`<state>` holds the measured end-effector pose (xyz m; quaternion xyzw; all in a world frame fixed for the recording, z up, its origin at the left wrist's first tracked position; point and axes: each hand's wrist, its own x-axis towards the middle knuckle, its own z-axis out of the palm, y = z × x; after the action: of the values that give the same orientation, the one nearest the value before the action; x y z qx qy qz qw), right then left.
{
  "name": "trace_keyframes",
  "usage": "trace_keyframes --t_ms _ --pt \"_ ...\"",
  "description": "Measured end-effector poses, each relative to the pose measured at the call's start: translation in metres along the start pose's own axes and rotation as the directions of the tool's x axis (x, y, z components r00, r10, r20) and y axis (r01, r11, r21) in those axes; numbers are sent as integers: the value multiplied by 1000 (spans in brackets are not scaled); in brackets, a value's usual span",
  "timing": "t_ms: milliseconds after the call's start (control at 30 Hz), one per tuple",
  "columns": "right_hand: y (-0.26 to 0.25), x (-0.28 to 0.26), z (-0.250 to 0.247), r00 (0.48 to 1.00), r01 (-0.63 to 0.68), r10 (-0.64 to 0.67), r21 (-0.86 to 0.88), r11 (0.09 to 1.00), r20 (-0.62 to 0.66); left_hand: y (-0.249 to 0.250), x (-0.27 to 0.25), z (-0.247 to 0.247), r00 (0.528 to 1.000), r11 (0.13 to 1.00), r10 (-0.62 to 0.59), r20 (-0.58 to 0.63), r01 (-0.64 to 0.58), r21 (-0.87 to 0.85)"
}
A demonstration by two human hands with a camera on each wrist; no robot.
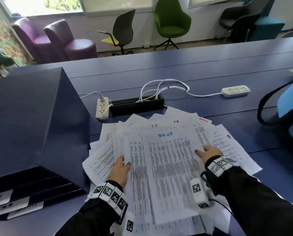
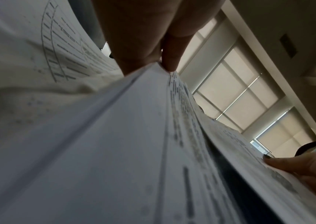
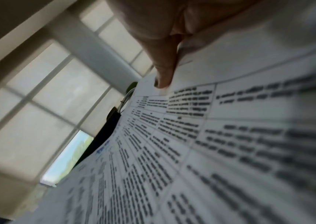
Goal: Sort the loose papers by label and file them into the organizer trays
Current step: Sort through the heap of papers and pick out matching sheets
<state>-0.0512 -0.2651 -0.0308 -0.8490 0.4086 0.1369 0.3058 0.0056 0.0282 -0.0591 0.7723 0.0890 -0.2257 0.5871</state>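
A fan of loose printed papers [image 1: 224, 143] lies spread on the blue table. On top is a thin stack of sheets [image 1: 166, 169] with a blue handwritten label at its top edge. My left hand [image 1: 121, 169] pinches the stack's left edge, thumb on top. My right hand [image 1: 208, 153] pinches the right edge, thumb on top. In the left wrist view my left hand [image 2: 159, 60] grips the paper stack [image 2: 134, 144]. The right thumb [image 3: 163, 71] presses the printed sheet [image 3: 210, 151]. The dark blue organizer [image 1: 31, 120] stands at left, with labelled trays [image 1: 14, 200] at its front.
Two white power strips [image 1: 102, 109] [image 1: 236, 90] and their cables [image 1: 164, 87] lie behind the papers, beside a black cable box [image 1: 137, 106]. A blue and black bag [image 1: 288, 116] sits at the right edge. Chairs [image 1: 171, 21] stand beyond the table.
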Motion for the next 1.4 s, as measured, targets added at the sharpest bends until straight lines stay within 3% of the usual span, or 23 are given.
trace_keyframes --t_ms 200,333,433,533,600,700,767,967,1067,1167,1233,1300,1400 --pt "-10 -15 26 993 93 -99 101 990 57 -3 -1 7 999 999 -24 38 22 29" --pt "-15 -25 44 982 141 -150 87 986 111 -8 -3 6 999 977 8 39 -16 213" --pt "-7 -21 40 995 95 -98 106 990 21 -6 -4 2 998 971 29 -48 -17 240" --pt "5 -17 29 997 -8 16 103 995 -78 -7 -4 -4 999 958 37 -35 -26 287" --pt "10 -16 28 1000 0 1 94 996 -16 -8 -3 -9 1000 955 22 -4 -20 296" --pt "7 -24 36 980 134 -141 58 989 137 -9 0 -12 1000 968 17 21 -21 250" --pt "2 -29 43 964 195 -204 66 979 171 -9 2 -12 1000 981 22 17 -25 191" --pt "2 -19 40 999 39 -37 96 995 -20 -8 -3 -12 998 987 68 -14 -65 144" --pt "4 -9 39 984 15 -64 282 959 167 -9 -6 -12 998 985 63 -22 -58 164" --pt "-4 -14 40 891 -55 -99 320 946 444 -10 -7 -13 998 980 65 -4 -63 191" --pt "-8 -18 40 862 -13 -140 297 955 488 -11 -7 -18 999 978 51 -10 -48 203" --pt "-6 -15 39 898 44 -167 295 954 407 -10 -8 -23 999 976 46 -5 -44 215" --pt "10 -2 22 995 32 -54 251 967 79 -11 -10 -26 999 964 47 -9 -43 263"
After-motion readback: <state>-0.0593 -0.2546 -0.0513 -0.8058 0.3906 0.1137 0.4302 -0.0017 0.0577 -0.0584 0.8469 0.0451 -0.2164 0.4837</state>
